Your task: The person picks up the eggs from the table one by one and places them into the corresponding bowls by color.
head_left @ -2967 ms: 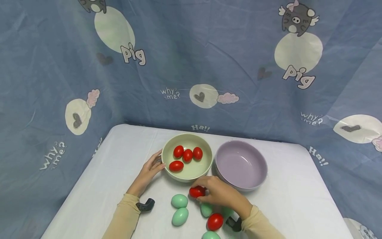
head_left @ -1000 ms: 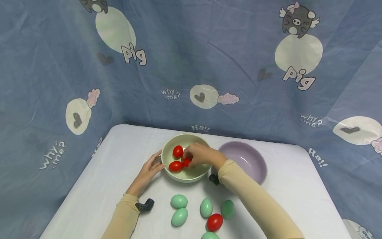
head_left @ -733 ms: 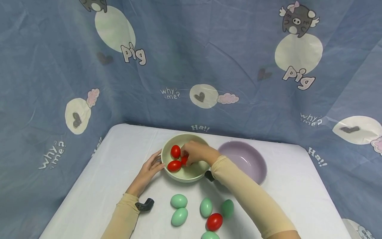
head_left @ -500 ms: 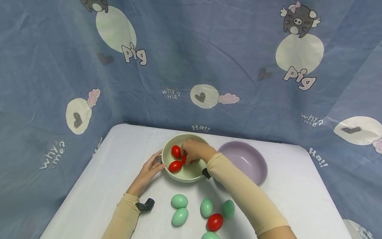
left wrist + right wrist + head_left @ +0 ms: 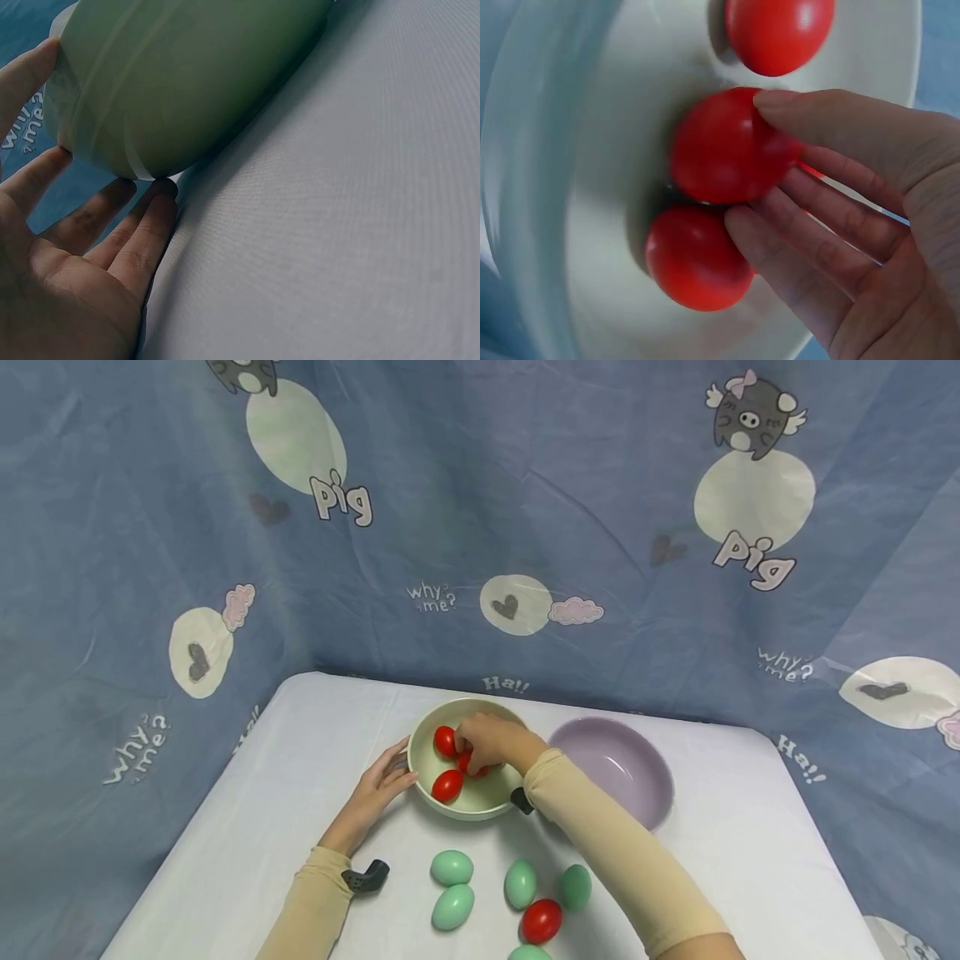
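In the head view my left hand [image 5: 378, 785] rests its fingertips on the left side of a pale green bowl [image 5: 491, 795]. The left wrist view shows its fingers spread, with the tips against the bowl's outer wall [image 5: 187, 82]. My right hand [image 5: 491, 743] is inside that bowl. Thumb and fingers pinch a glossy red egg [image 5: 727, 154] in the right wrist view. Below it lies another red egg [image 5: 699, 259], touched by a fingertip, and a further red egg [image 5: 780, 34] lies above. My right hand partly hides the bowl's contents in the head view.
A purple bowl [image 5: 622, 768] stands right of the green one, partly behind my right forearm. On the white table [image 5: 750, 860] lie several green eggs [image 5: 452, 907] and one red egg [image 5: 542, 921]. A blue printed cloth [image 5: 420, 527] hangs behind.
Three seconds ago my right hand held a red egg over the table; it has since carried it into the green bowl. Red eggs there have shifted slightly. My left hand has stayed put.
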The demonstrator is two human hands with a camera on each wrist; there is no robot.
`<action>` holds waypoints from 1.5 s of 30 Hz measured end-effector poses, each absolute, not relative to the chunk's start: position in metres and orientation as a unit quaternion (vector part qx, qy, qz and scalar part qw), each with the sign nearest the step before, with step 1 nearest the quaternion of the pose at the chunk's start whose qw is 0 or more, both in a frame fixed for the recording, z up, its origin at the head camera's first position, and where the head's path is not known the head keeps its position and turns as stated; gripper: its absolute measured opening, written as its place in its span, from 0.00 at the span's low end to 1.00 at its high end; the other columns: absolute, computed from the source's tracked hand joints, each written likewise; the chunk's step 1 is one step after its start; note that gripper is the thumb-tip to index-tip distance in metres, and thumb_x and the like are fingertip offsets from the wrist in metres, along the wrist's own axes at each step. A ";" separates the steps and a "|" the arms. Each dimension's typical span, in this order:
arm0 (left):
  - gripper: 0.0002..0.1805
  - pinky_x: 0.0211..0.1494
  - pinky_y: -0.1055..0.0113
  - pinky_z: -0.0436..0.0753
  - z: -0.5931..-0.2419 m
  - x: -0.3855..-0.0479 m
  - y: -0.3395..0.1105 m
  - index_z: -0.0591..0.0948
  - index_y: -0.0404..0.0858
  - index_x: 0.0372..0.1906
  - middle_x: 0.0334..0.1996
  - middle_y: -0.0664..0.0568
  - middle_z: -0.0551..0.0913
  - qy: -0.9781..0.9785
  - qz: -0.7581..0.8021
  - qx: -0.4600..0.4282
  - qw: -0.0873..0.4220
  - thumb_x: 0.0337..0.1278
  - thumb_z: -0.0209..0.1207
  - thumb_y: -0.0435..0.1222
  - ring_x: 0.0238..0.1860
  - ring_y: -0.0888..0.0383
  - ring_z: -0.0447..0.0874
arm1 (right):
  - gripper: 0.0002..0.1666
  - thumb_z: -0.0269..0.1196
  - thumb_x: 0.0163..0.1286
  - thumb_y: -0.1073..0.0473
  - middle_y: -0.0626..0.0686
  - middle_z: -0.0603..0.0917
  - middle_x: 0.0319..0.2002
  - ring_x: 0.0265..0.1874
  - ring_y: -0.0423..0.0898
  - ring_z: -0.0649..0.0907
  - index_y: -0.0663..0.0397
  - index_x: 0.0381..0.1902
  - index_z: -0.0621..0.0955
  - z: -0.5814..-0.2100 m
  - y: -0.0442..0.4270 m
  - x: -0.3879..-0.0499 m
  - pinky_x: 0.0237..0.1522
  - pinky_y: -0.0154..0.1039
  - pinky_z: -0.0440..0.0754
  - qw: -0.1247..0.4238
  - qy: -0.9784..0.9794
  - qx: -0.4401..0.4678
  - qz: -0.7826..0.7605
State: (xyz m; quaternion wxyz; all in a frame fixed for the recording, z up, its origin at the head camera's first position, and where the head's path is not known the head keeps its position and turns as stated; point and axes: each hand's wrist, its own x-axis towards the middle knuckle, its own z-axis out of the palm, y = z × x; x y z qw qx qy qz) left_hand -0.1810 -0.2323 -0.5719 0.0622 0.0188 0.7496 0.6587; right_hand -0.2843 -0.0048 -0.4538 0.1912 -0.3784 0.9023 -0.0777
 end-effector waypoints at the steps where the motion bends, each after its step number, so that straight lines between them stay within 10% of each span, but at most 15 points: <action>1: 0.38 0.80 0.40 0.66 -0.572 -0.181 -0.232 0.61 0.60 0.80 0.78 0.46 0.67 0.750 0.658 0.019 0.063 0.71 0.63 0.48 0.78 0.44 0.67 | 0.17 0.78 0.53 0.63 0.49 0.90 0.39 0.36 0.43 0.84 0.53 0.43 0.89 -0.453 -0.003 -0.284 0.39 0.31 0.83 0.186 0.902 -0.381 -0.079; 18: 0.38 0.80 0.40 0.67 -0.571 -0.180 -0.231 0.61 0.59 0.80 0.77 0.45 0.68 0.752 0.656 0.012 0.063 0.70 0.64 0.49 0.77 0.43 0.68 | 0.21 0.76 0.61 0.63 0.58 0.90 0.51 0.53 0.54 0.88 0.60 0.53 0.86 -0.410 0.039 -0.263 0.59 0.45 0.87 0.177 0.879 -0.404 -0.179; 34: 0.38 0.79 0.41 0.67 -0.572 -0.180 -0.230 0.61 0.58 0.80 0.77 0.44 0.67 0.753 0.655 0.015 0.061 0.71 0.63 0.47 0.77 0.43 0.68 | 0.21 0.77 0.58 0.60 0.48 0.89 0.46 0.39 0.39 0.85 0.53 0.51 0.87 -0.420 0.103 -0.181 0.43 0.35 0.89 0.105 0.855 -0.446 -0.242; 45: 0.38 0.79 0.42 0.68 -0.570 -0.179 -0.231 0.60 0.56 0.81 0.77 0.42 0.67 0.756 0.652 0.022 0.058 0.73 0.61 0.46 0.77 0.42 0.68 | 0.23 0.79 0.57 0.55 0.44 0.89 0.47 0.43 0.38 0.87 0.48 0.51 0.87 -0.451 0.130 -0.126 0.44 0.29 0.87 0.168 0.864 -0.412 -0.236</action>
